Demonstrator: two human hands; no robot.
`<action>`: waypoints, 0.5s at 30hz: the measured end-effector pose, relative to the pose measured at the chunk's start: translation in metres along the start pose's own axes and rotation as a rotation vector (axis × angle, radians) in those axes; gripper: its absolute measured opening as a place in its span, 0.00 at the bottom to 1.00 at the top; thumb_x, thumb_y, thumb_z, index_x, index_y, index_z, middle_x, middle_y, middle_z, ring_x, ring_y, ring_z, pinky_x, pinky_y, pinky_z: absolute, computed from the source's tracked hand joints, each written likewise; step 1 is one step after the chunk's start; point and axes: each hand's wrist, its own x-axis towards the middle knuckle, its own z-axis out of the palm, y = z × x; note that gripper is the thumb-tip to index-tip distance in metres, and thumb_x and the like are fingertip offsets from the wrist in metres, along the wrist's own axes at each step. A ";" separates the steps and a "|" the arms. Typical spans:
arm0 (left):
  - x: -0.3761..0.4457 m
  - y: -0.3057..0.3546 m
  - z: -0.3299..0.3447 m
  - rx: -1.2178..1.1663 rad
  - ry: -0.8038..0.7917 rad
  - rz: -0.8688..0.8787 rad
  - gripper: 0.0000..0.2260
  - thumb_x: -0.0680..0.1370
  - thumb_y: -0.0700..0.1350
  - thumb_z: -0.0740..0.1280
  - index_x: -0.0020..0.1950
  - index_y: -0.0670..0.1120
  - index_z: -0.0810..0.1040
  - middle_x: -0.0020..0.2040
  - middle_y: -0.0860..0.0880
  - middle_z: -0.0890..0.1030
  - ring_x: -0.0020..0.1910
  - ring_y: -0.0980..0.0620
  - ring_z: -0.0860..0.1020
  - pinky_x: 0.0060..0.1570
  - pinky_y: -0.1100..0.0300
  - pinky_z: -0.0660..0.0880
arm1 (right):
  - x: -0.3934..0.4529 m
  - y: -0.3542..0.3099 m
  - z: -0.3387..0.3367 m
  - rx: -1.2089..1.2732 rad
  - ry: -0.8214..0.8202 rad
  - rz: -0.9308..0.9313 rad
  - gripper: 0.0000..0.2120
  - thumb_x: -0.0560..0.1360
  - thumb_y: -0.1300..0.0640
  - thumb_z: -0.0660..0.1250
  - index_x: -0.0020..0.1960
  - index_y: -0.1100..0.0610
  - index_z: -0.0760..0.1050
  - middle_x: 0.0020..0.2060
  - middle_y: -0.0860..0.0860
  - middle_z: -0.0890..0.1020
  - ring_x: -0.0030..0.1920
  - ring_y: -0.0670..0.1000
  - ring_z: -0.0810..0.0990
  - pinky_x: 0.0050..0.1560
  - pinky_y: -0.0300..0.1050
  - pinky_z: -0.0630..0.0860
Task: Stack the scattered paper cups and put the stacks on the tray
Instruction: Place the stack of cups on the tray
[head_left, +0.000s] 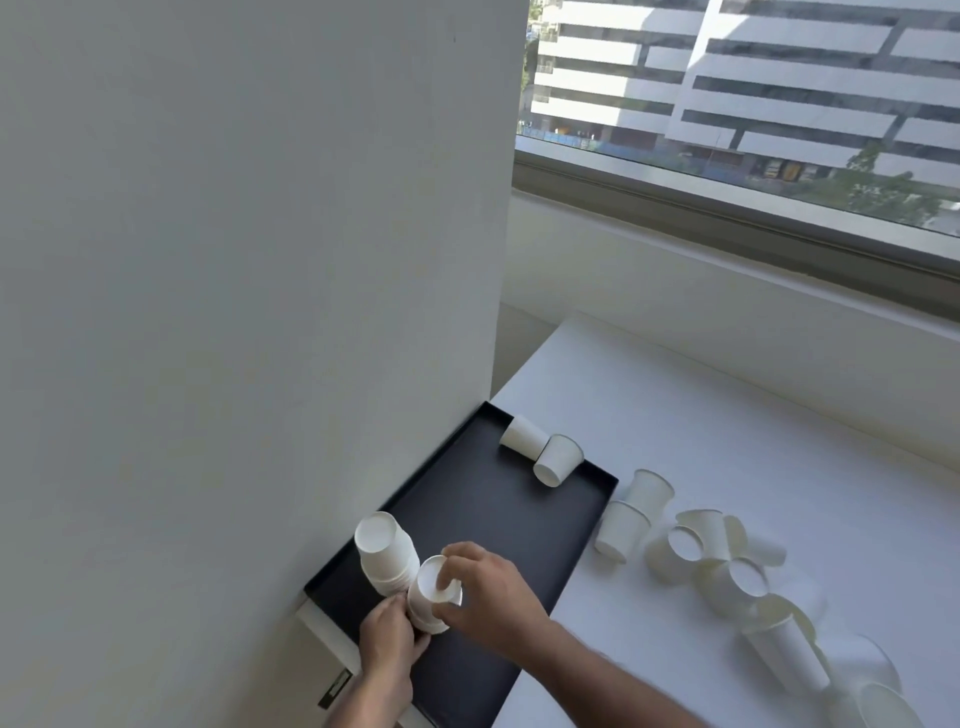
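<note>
Paper cup stack (427, 597) | gripped between left hand (387, 642) and right hand (483, 597) | over tray (493, 525)

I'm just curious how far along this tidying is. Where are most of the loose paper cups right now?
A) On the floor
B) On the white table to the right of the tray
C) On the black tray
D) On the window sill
B: the loose cups lie jumbled on the white table, while the black tray holds only two single cups and the stacks by the hands.

One head-worn camera looks forward and down from close above the fingers (451, 581) (a wide view), facing the window (753, 104) beyond them.
</note>
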 end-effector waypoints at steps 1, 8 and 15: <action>0.000 0.000 0.000 -0.015 0.006 -0.003 0.12 0.79 0.36 0.61 0.54 0.42 0.83 0.53 0.40 0.84 0.54 0.44 0.81 0.42 0.54 0.80 | 0.001 -0.001 0.000 -0.033 -0.009 -0.031 0.11 0.70 0.45 0.67 0.51 0.47 0.75 0.64 0.42 0.74 0.56 0.50 0.79 0.54 0.41 0.75; 0.000 -0.001 0.000 -0.071 0.045 -0.009 0.12 0.78 0.34 0.61 0.53 0.41 0.83 0.52 0.39 0.84 0.53 0.43 0.81 0.41 0.54 0.79 | -0.003 -0.002 -0.002 -0.089 -0.034 -0.078 0.12 0.72 0.53 0.67 0.56 0.46 0.77 0.68 0.46 0.72 0.64 0.51 0.74 0.60 0.49 0.76; -0.001 -0.010 -0.003 -0.143 0.160 0.009 0.14 0.79 0.32 0.58 0.60 0.37 0.79 0.55 0.37 0.82 0.58 0.39 0.80 0.53 0.46 0.78 | -0.025 0.015 -0.020 -0.054 0.066 -0.071 0.21 0.68 0.57 0.62 0.59 0.42 0.75 0.68 0.42 0.71 0.65 0.45 0.72 0.61 0.45 0.75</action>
